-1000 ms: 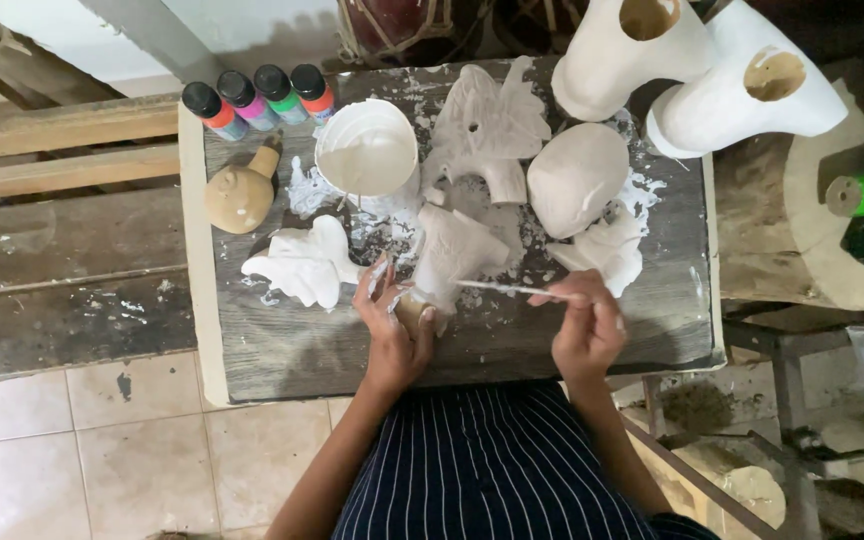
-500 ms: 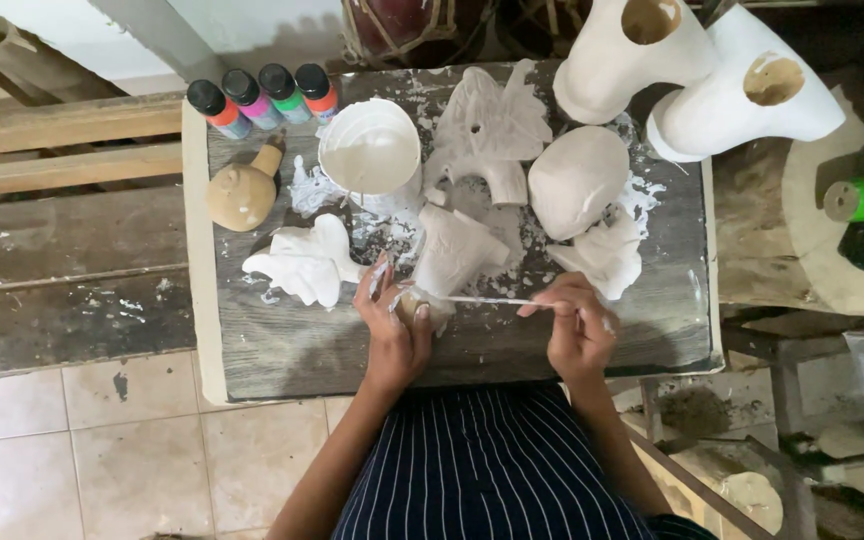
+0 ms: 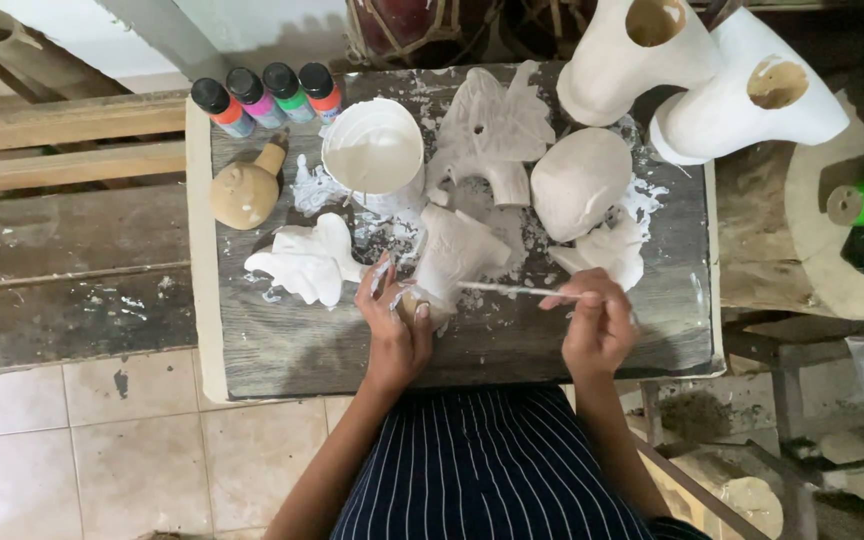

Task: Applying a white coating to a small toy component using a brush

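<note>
Head camera looks straight down on a person in a dark pinstriped apron seated at a small, weathered wooden table smeared with white paint. Left hand is closed around the base of a small carved figure, holding it tilted on the tabletop near the front edge; its surface is pale, matte and partly coated white, with bare tan wood at the bottom. Right hand pinches a thin paintbrush, its tip touching the figure's side. Just left lies a glossy white winged carving. Farther back sit a round tan wooden gourd shape, a white cup of paint, a flat leaf-like carving and a smooth egg-shaped piece. Four small paint bottles line the far corner.
</note>
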